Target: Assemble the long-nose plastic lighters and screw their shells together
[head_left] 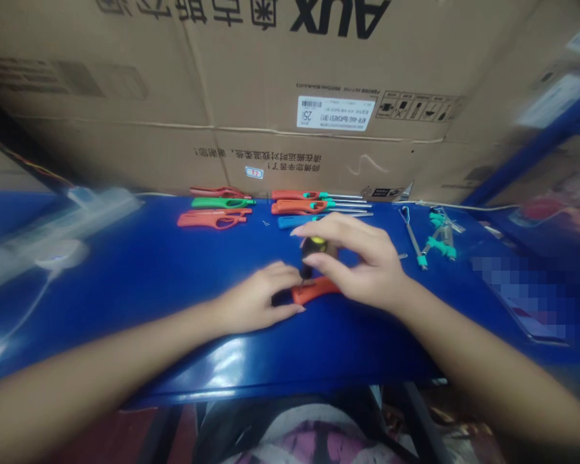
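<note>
An orange gas lighter handle (319,290) lies on the blue table in front of me. My left hand (256,298) pinches its left end between thumb and fingers. From above, my right hand (367,258) grips a screwdriver (307,258) with a black and yellow handle. The screwdriver stands nearly upright, its tip on the left part of the orange handle. My right hand hides the handle's right end. Just behind, a blue lighter (290,222) lies partly covered by my right fingers.
Orange lighters with metal tubes (299,206) lie at the back, beside red, green (217,202) and orange lighter handles (207,219). Metal tubes with teal parts (442,241) lie right. A pixelated flat object (526,296) is farther right. A cardboard box (212,96) stands behind; a white cabled device (62,253) sits left.
</note>
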{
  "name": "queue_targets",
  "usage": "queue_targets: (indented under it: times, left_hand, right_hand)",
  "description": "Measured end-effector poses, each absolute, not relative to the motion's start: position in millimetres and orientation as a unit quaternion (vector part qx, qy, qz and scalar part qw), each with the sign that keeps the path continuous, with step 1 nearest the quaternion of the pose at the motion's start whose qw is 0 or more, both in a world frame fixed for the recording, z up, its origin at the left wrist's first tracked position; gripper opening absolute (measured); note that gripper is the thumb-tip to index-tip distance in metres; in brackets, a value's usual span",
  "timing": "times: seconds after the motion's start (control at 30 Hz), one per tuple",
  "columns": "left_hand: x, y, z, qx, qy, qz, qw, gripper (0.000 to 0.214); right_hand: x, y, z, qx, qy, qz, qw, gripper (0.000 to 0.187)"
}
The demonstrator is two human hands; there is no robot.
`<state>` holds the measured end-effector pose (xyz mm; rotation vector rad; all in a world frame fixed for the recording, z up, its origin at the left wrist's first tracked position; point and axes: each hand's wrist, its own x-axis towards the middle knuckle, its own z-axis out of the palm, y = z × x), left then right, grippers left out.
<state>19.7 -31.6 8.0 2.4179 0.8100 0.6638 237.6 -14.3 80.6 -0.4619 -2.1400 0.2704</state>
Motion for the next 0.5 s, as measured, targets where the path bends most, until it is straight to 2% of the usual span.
queue_targets:
  times: [0.07, 0.13, 0.27, 0.33, 0.5]
  left_hand:
    - [19.8, -31.9, 7.5, 0.887, 0.299, 0.248, 0.25, 0.03]
    - [20.1, -32.0, 7.9, 0.887, 0.293, 0.25, 0.256, 0.032]
    - [20.4, -32.2, 9.7, 0.885, 0.292, 0.246, 0.266, 0.04]
    - [20.2, -32.3, 9.4, 0.884, 0.297, 0.246, 0.265, 0.038]
    - [20.1, -32.4, 7.1, 0.882, 0.299, 0.254, 0.26, 0.029]
  right_hand:
    - [238.6, -13.2, 78.5, -0.194, -0.865, 0.032, 0.463, 0.022]
    - [239.2, -13.4, 77.6, -0.184, -0.872, 0.007, 0.453, 0.025]
    - [237.8, -15.8, 77.7, -0.182, -0.88, 0.158, 0.408, 0.037]
    - [237.6, -15.3, 76.2, -0.184, -0.875, 0.183, 0.409, 0.034]
    - [241.6, -11.4, 73.7, -0.185, -0.884, -0.015, 0.428, 0.031]
